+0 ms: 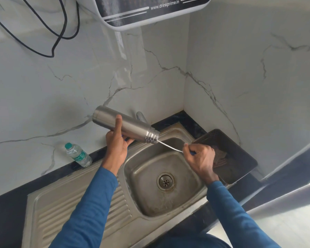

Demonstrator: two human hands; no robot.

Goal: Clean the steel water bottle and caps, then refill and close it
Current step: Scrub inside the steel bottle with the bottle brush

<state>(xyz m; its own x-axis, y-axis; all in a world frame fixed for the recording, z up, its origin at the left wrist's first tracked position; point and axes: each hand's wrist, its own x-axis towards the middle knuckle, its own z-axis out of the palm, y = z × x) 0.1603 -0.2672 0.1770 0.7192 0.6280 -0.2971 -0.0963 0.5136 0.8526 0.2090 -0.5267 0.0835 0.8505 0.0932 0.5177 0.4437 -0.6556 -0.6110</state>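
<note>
1. Nearest: blue sleeves (89,212) come in from bottom edge, both arms over the draining board (70,208) and sink (145,176). The drain (166,181) is open, no plug seen.
2. The right hand (200,158) is over the sink's right side, fingers curled tight round the handle end of a wire brush (170,146). The thin stem runs up-left into the bottle mouth. Bristle end is inside, not visible.
3. The left hand (115,145) grips the steel bottle (132,125) approx. mid-body, thumb up across its side, fingers underneath. A small blue bit shows below the fingers; can't tell what.
4. Bottle position: in air above the sink's back-left corner, tilted, threaded mouth lower and pointing right, base up-left. No cap on it. Caps not seen anywhere.
5. Step (judged): scrubbing the inside; refill and closing not yet done.
6. Risks (judged):
   - Wet steel plus a one-hand hold means the bottle could slip and drop into the basin.
   - Thin stem may bend or spring out w/ a hard push, flicking water.
   - Loose small parts could go down the open drain.
7. Further back: plastic bottle (78,154) w/ green cap on the counter at left, dark basket (240,158) at right, tap (141,117) behind the steel bottle.
8. Farthest: marble wall, cables (61,33), water purifier (150,11) overhead.
</note>
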